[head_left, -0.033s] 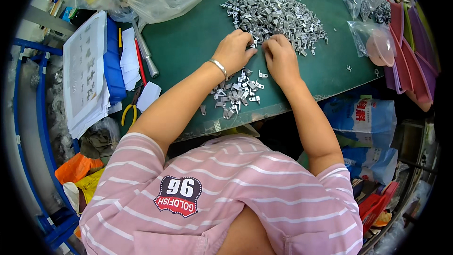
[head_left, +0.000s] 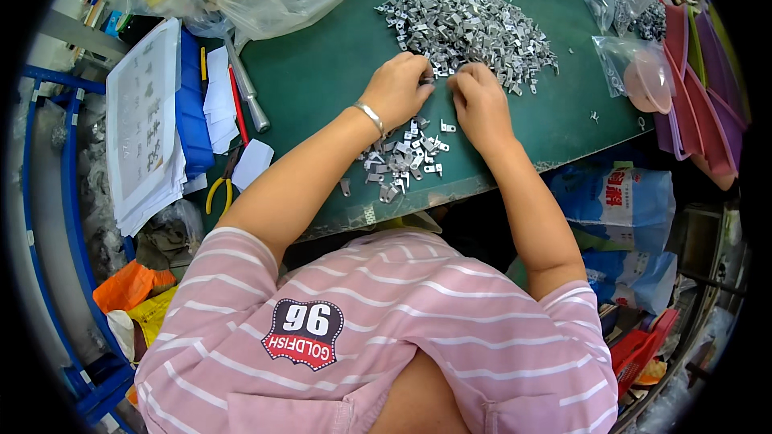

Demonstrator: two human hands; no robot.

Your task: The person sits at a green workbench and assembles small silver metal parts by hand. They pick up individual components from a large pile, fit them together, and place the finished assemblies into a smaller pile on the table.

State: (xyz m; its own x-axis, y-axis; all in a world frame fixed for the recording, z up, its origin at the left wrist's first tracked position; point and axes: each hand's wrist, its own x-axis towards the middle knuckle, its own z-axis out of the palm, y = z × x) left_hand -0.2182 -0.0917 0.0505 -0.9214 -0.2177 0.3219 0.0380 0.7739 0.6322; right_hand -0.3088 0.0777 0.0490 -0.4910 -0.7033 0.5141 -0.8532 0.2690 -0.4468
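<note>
On the green table lies a big pile of small bent metal brackets (head_left: pixel 474 24), with both my hands at its near edge. My left hand (head_left: pixel 394 88), with a silver bangle at the wrist, has its fingers curled and closed; a bit of one small metal bracket (head_left: pixel 429 79) shows at thumb and forefinger. Close beside it, my right hand (head_left: pixel 481 103) is curled too, fingertips pointing down. What its fingers hold, if anything, is hidden. Between my forearms, nearer the table's front edge, lies a smaller loose group of brackets (head_left: pixel 402 159).
Left on the green table (head_left: pixel 322 56) are a blue bin (head_left: pixel 193 104) under papers, a metal-handled tool (head_left: pixel 249 92) and yellow-handled pliers (head_left: pixel 219 193). A clear bag of parts (head_left: pixel 289 0) sits far left. Small plastic bags (head_left: pixel 627 64) and pink and purple bins (head_left: pixel 700 96) stand right.
My hands stay almost in place. The small bracket at my left fingertips has shifted slightly down and toward the left hand.
</note>
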